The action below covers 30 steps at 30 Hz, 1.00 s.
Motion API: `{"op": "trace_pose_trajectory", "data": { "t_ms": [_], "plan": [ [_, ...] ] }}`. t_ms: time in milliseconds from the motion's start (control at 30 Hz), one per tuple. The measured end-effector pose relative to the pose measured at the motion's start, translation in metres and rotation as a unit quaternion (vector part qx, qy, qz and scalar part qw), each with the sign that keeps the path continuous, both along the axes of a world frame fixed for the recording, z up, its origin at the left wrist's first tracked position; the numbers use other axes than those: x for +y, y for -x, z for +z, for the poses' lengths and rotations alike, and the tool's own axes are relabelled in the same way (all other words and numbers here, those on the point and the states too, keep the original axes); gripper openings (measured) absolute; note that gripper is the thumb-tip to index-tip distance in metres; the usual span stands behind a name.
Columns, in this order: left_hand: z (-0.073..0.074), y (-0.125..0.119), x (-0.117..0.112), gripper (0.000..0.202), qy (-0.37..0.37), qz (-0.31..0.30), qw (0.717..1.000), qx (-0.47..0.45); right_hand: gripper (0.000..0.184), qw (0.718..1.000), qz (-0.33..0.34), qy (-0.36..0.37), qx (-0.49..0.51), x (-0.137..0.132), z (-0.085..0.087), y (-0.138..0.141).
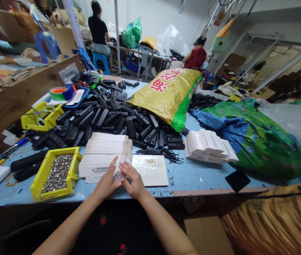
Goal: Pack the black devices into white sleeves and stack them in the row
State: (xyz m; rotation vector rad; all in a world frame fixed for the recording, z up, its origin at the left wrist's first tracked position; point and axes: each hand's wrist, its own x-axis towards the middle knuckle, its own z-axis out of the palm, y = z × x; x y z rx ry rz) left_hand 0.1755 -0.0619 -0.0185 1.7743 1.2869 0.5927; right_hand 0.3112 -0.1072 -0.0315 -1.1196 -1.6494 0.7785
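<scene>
My left hand (108, 182) and my right hand (132, 182) meet at the near edge of the blue table (193, 177). Both pinch a flat white printed card or carton blank (117, 176) taken from the pile of white blanks (105, 152) just behind them. Fingers of both hands are curled on its edges. A white tile-like board (152, 170) lies to the right of my hands. A yellow tray of small metal parts (58, 173) sits to the left. Behind the pile lies a heap of black plastic cases (108, 118).
A yellow sack (166, 94) spills black cases at mid-table. Folded white boxes (210, 145) and thin black strips (163, 153) lie right of centre. Green-blue bags (248, 138) fill the right. Tape rolls (58, 92) and another yellow tray (37, 118) stand far left. Two people sit at back.
</scene>
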Motion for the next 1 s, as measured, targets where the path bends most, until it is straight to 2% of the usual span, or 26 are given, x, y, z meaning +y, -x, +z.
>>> {"op": "trace_pose_trajectory", "data": {
  "t_ms": [100, 133, 200, 233, 267, 300, 367, 400, 433, 467, 500, 533, 567, 600, 667, 733, 800, 867, 933, 1000],
  "plan": [
    [0.01, -0.006, -0.009, 0.073, 0.05, 0.054, 0.994, -0.081, 0.102, 0.997, -0.021, 0.078, -0.011, -0.013, -0.007, 0.006],
    [0.015, -0.002, -0.01, 0.068, 0.058, 0.048, 0.992, -0.101, 0.108, 0.995, -0.029, 0.092, -0.022, -0.013, -0.005, -0.001],
    [0.027, 0.018, -0.004, 0.067, 0.015, 0.047, 0.994, -0.102, 0.097, 0.992, -0.071, 0.087, -0.061, -0.008, 0.007, -0.038],
    [0.032, 0.035, 0.003, 0.07, -0.035, 0.07, 0.994, -0.08, 0.087, 0.984, -0.142, 0.07, -0.083, -0.001, 0.018, -0.069],
    [0.037, 0.055, 0.013, 0.07, -0.101, 0.119, 0.987, -0.042, 0.083, 0.967, -0.214, 0.054, -0.126, 0.007, 0.032, -0.107],
    [0.039, 0.078, 0.023, 0.064, -0.145, 0.174, 0.974, 0.012, 0.082, 0.94, -0.284, 0.043, -0.184, 0.016, 0.046, -0.149],
    [0.035, 0.123, 0.045, 0.044, -0.132, 0.208, 0.956, 0.157, 0.078, 0.865, -0.389, 0.09, -0.303, 0.032, 0.073, -0.235],
    [0.029, 0.143, 0.053, 0.036, -0.118, 0.178, 0.954, 0.208, 0.073, 0.82, -0.438, 0.133, -0.344, 0.039, 0.083, -0.271],
    [0.022, 0.158, 0.059, 0.03, -0.113, 0.137, 0.955, 0.237, 0.068, 0.786, -0.457, 0.176, -0.377, 0.044, 0.089, -0.299],
    [0.014, 0.169, 0.062, 0.027, -0.108, 0.105, 0.954, 0.258, 0.066, 0.757, -0.475, 0.196, -0.404, 0.049, 0.093, -0.317],
    [0.007, 0.176, 0.064, 0.024, -0.107, 0.079, 0.953, 0.272, 0.065, 0.739, -0.486, 0.196, -0.423, 0.054, 0.093, -0.325],
    [0.001, 0.179, 0.064, 0.023, -0.106, 0.065, 0.951, 0.284, 0.064, 0.741, -0.481, 0.173, -0.434, 0.06, 0.089, -0.321],
    [-0.002, 0.179, 0.063, 0.021, -0.101, 0.06, 0.948, 0.296, 0.061, 0.762, -0.455, 0.135, -0.44, 0.068, 0.082, -0.309],
    [-0.003, 0.177, 0.062, 0.021, -0.093, 0.061, 0.944, 0.311, 0.057, 0.796, -0.406, 0.092, -0.439, 0.078, 0.073, -0.289],
    [0.002, 0.173, 0.06, 0.024, -0.072, 0.064, 0.938, 0.332, 0.056, 0.872, -0.248, 0.029, -0.421, 0.101, 0.051, -0.238],
    [0.012, 0.171, 0.059, 0.028, -0.069, 0.062, 0.938, 0.333, 0.061, 0.907, -0.139, 0.02, -0.397, 0.125, 0.03, -0.19],
    [0.023, 0.174, 0.058, 0.031, -0.095, 0.065, 0.944, 0.31, 0.059, 0.921, -0.119, 0.026, -0.369, 0.142, 0.015, -0.159],
    [0.033, 0.178, 0.054, 0.032, -0.114, 0.088, 0.952, 0.271, 0.049, 0.929, -0.133, 0.027, -0.344, 0.149, 0.008, -0.151],
    [0.038, 0.176, 0.046, 0.03, -0.097, 0.153, 0.96, 0.215, 0.038, 0.937, -0.156, 0.026, -0.31, 0.145, 0.006, -0.158],
    [0.039, 0.165, 0.034, 0.034, -0.032, 0.243, 0.964, 0.099, 0.035, 0.944, -0.196, 0.034, -0.262, 0.133, 0.007, -0.168]
  ]
}}
